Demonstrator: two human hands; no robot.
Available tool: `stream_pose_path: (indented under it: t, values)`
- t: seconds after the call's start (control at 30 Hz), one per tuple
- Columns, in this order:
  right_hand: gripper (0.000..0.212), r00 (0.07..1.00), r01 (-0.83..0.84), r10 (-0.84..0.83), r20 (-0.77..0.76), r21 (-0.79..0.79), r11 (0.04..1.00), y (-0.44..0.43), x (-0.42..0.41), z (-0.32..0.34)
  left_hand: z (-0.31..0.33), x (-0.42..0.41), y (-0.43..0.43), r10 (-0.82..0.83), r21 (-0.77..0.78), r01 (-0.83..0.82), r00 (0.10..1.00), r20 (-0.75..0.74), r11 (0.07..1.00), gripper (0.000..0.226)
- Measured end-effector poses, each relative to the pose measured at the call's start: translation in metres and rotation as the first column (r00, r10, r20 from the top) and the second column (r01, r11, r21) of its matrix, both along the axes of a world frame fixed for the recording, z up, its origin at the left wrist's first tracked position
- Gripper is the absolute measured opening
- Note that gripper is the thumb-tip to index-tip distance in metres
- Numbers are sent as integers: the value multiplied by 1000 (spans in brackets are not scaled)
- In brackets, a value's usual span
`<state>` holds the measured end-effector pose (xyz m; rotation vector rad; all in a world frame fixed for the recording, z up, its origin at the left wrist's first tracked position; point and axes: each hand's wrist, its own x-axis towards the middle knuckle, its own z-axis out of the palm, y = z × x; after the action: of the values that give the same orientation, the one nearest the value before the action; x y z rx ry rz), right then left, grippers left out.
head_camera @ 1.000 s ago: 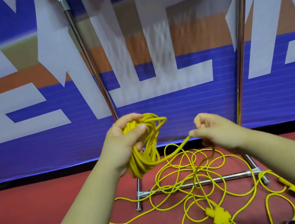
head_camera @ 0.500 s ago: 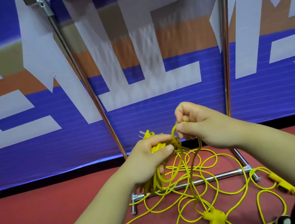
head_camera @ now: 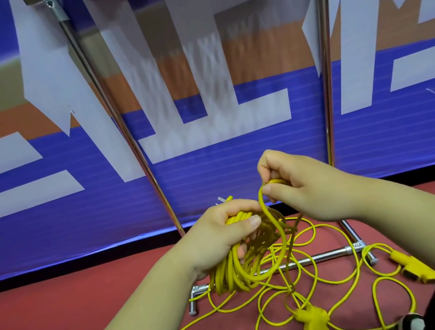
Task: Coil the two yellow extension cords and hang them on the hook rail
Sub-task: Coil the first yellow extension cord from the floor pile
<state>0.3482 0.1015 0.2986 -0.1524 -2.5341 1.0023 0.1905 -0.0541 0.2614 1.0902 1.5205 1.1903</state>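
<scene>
Coil (head_camera: 237,271) in left hand (head_camera: 221,237)

Only one view here, from the camera on your head: it looks forward and down, close over your left hand (head_camera: 221,237) and right hand (head_camera: 298,190), with the red floor (head_camera: 63,312) below and the blue banner (head_camera: 239,167) behind.
</scene>
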Motion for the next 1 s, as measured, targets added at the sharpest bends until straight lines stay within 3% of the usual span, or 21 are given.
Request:
stream_pose_path:
  t: [0.1, 0.27, 0.33, 0.4, 0.5, 0.63, 0.7, 0.77, 0.87, 1.0]
  values:
    - [16, 1000, 7, -5, -10, 110, 994, -3, -4, -2, -1, 2, -1, -7, -5, 8, 999, 41, 1000, 32]
    - [15, 999, -22, 27, -35, 143, 989, -11, -10, -1, -3, 7, -1, 22, 14, -22, 999, 49, 1000, 13]
    - [19, 998, -8, 10, -54, 42, 999, -5, -12, -2, 1, 4, -1, 80, 53, -84, 995, 67, 995, 8]
    - [20, 999, -33, 27, -32, -174, 984, 5, -14, -6, 6, -4, -3, 155, 107, -161, 986, 55, 981, 12]
    - [22, 990, -61, 106, 91, -401, 914, 20, -19, -26, 20, -21, -10, 264, 209, -273, 962, 70, 939, 21]
    - [28, 947, 8, 155, 281, -505, 863, 31, -26, -68, 37, -47, -26, 417, 305, -470, 880, 227, 828, 12]
    - [26, 948, 58, 140, 287, -586, 808, 31, -28, -77, 39, -59, -33, 469, 310, -524, 850, 239, 793, 8]
    - [21, 962, 91, 111, 249, -676, 732, 29, -30, -79, 34, -66, -37, 517, 285, -565, 824, 230, 774, 9]
    - [19, 984, 137, -12, 180, -700, 701, 26, -34, -74, 21, -73, -36, 600, 217, -648, 760, 249, 730, 8]
    - [22, 963, 244, -229, 141, -813, 529, 26, -41, -62, 0, -84, -32, 758, 171, -792, 610, 232, 586, 26]
